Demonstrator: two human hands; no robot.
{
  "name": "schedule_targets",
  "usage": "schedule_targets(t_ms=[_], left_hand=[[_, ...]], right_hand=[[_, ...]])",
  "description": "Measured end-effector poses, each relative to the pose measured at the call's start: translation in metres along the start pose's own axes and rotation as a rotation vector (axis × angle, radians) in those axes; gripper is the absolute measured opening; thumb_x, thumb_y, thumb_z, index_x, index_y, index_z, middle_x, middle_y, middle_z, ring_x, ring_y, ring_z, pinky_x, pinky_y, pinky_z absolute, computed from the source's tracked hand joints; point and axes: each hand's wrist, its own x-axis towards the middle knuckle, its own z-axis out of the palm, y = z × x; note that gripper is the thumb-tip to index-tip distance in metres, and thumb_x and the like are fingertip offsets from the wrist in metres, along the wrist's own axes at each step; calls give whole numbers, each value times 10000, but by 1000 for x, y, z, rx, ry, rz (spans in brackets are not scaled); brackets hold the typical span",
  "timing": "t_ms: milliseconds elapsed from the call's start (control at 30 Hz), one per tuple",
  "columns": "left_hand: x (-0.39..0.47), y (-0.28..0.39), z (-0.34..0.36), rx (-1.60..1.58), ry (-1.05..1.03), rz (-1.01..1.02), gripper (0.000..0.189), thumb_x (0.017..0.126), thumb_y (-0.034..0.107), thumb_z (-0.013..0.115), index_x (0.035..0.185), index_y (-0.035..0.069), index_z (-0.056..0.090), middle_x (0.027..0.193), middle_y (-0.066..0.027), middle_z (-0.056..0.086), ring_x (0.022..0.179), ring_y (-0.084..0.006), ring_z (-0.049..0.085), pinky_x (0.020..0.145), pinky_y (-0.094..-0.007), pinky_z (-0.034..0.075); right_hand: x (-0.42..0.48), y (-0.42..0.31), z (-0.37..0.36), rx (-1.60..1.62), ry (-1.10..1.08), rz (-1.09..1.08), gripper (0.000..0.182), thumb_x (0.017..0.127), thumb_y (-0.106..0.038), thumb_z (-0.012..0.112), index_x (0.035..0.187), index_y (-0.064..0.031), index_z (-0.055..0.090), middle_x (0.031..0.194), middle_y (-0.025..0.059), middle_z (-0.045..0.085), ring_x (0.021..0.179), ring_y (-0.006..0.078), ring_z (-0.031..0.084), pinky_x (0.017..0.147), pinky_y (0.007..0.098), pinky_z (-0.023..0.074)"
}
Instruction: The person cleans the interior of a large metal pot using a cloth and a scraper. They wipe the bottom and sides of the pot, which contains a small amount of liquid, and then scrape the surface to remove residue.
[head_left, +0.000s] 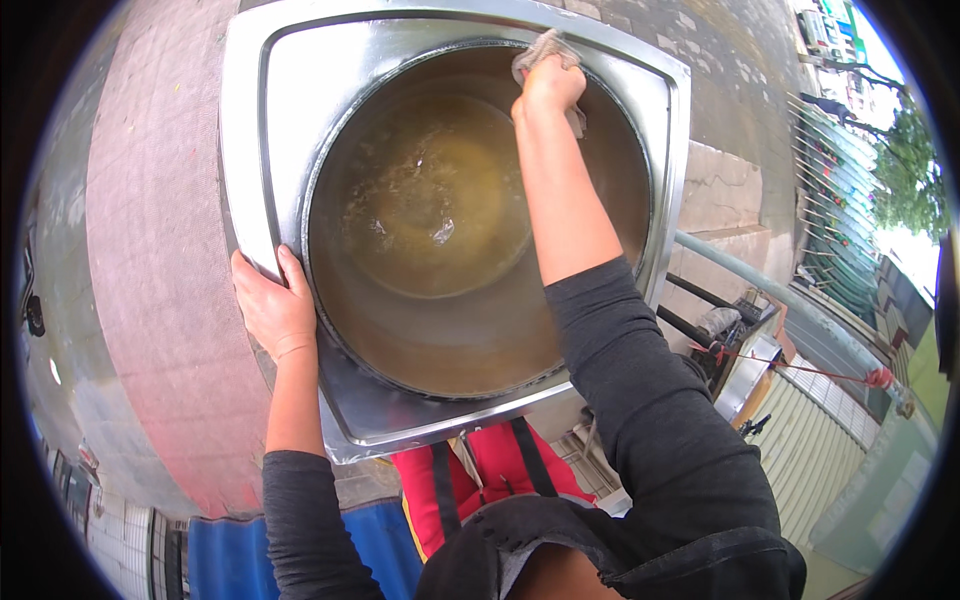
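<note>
Before me stands a square stainless-steel unit (480, 424) with a deep round metal well (450, 345). Murky yellowish liquid (435, 202) lies at the bottom of the well, and light glints on its surface. My right hand (551, 82) grips a pale, damp-looking cloth (541, 51) at the far right part of the well's rim. Part of that cloth hangs down inside the well, behind my wrist. My left hand (277, 304) holds the left edge of the steel top, with the thumb on the upper face; the fingertips are partly hidden by the edge.
A reddish mat (157, 225) covers the ground on the left. To the right, a pale metal pole (787, 292) bears a red string, near a metal-edged stand (750, 367). Blue corrugated sheeting (382, 540) lies behind me. A green fence (840, 202) and trees are farther right.
</note>
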Motion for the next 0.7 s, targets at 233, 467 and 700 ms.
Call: schedule_targets(t_ms=[233,467,700], left_hand=[[0,-3,-2,10,31,16,613,893,448,424,1267,-32,352,1175,-233,504,1068,-380,516,869,-451,437],[-1,-2,-1,6,71,56,596,875,460,462,1218,-21,384,1120,-234,529,1009,-392,534,814,-463,452],[1,-7,5,32,74,45,639,870,523,418,1216,-14,399,1122,-221,544,994,-378,556,815,-467,452]], right_hand=[[-179,27,32,-262,-581,-380,160,781,-68,546,758,38,428,756,241,505,755,429,507,689,476,398],[-301,66,-115,-280,-1114,140,216,816,-86,529,975,2,413,904,230,529,839,362,543,737,410,417],[-250,98,-305,-874,-1361,144,342,690,-112,592,1012,-2,625,1076,214,566,1050,358,524,907,382,421]])
